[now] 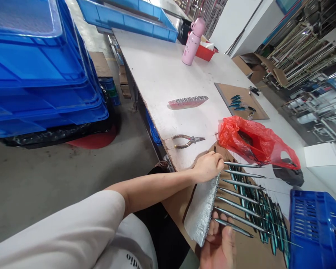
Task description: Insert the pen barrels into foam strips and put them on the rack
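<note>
My left hand (pixel 209 166) is closed around the upper end of a foil-wrapped block (pixel 199 213). A row of several slender grey lures (pixel 238 203) sticks out of its right side, with thin wires at their far tips. At the block's lower end is my right hand (pixel 218 244), palm up. Its thumb and fingertips are around the lowest lure (pixel 235 228), while other fingers curl beside the block's edge. Beneath and beyond the row, many teal lures (pixel 274 228) lie on brown cardboard (pixel 177 206).
Pliers (pixel 189 141) and another foil-topped pink block (pixel 188 102) lie on the white table (pixel 154 71). A red plastic bag (pixel 232 132) and a blue crate (pixel 310 228) stand rightward. Farther back are a pink bottle (pixel 192 45) and a board (pixel 222 91) with lures. Blue bins (pixel 39 67) are stacked left.
</note>
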Available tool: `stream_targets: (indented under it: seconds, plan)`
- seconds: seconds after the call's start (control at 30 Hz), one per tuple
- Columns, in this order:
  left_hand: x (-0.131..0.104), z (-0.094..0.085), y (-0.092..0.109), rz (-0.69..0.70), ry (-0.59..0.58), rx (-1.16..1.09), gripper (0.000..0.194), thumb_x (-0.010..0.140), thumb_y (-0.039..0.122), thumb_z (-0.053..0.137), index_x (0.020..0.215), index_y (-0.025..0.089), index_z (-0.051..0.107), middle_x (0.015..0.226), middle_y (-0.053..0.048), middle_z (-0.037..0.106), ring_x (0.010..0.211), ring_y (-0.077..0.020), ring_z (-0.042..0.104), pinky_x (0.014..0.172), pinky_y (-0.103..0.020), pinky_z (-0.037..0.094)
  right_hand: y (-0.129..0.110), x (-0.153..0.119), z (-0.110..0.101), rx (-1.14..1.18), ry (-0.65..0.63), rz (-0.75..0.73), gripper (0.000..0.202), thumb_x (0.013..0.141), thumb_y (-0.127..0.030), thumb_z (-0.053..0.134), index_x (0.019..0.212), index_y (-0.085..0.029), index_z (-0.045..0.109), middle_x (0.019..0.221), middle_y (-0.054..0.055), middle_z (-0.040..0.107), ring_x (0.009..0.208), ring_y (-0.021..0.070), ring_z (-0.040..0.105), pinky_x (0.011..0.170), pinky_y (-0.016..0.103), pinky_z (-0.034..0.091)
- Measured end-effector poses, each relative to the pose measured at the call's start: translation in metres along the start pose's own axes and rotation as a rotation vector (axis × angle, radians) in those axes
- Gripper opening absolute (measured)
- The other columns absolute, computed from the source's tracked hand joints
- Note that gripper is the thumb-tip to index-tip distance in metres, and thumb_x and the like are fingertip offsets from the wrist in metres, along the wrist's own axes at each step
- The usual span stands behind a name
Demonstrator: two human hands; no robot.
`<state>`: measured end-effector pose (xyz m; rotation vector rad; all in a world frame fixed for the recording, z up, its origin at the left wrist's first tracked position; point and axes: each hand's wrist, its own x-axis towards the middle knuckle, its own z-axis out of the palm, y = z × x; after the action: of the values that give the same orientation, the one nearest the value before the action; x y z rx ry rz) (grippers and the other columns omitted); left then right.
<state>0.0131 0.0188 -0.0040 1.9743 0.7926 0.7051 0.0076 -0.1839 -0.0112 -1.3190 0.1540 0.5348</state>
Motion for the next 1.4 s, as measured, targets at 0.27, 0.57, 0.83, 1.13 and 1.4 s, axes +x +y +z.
stream_targets:
  seconds: [0.27,0.57,0.83,1.13,1.4]
  plan:
    - [0.0,0.0,0.0,-0.027,-0.016,0.004,0.031,0.086,0.027,0.03,0.095,0.021,0.06,0.092,-0.002,0.058,0.088,-0.0147,0.054,0.085,-0.027,0.042,-0.001,0.001,-0.001,-0.055,-0.018,0.001,0.025,0.073,-0.032,0.063,0.095,-0.022,0.06,0.084,-0.001,0.068,0.078,0.0137,0.064,0.067,0.024,0.054]
    - [0.0,0.002,-0.001,-0.013,0.001,0.013,0.03,0.086,0.027,0.03,0.093,0.023,0.059,0.09,-0.001,0.057,0.085,-0.0145,0.055,0.082,-0.028,0.043,-0.01,-0.018,0.005,-0.264,0.008,-0.217,0.036,0.068,-0.031,0.068,0.102,-0.022,0.058,0.088,0.002,0.068,0.08,0.0184,0.064,0.064,0.027,0.055]
    - [0.0,0.003,-0.002,-0.001,0.015,0.01,0.03,0.085,0.027,0.03,0.092,0.023,0.059,0.09,-0.001,0.057,0.085,-0.0147,0.055,0.081,-0.028,0.044,-0.013,-0.021,0.018,-0.308,0.109,-0.251,0.04,0.061,-0.036,0.073,0.093,-0.017,0.061,0.078,0.002,0.068,0.069,0.0169,0.064,0.062,0.025,0.054]
    - [0.0,0.004,-0.002,-0.003,0.018,0.01,0.03,0.086,0.027,0.03,0.093,0.023,0.059,0.091,-0.001,0.057,0.085,-0.0144,0.055,0.081,-0.027,0.044,-0.011,-0.015,0.01,-0.365,0.06,-0.221,0.043,0.064,-0.04,0.069,0.097,-0.017,0.057,0.079,0.005,0.067,0.067,0.0206,0.064,0.061,0.033,0.055]
    - [-0.001,0.002,0.0,-0.018,0.006,0.002,0.03,0.086,0.027,0.031,0.095,0.023,0.059,0.092,0.0,0.058,0.087,-0.0137,0.055,0.082,-0.026,0.043,-0.008,-0.016,0.012,-0.33,0.126,-0.189,0.041,0.059,-0.039,0.072,0.091,-0.018,0.057,0.08,0.004,0.067,0.068,0.0206,0.064,0.059,0.032,0.055]
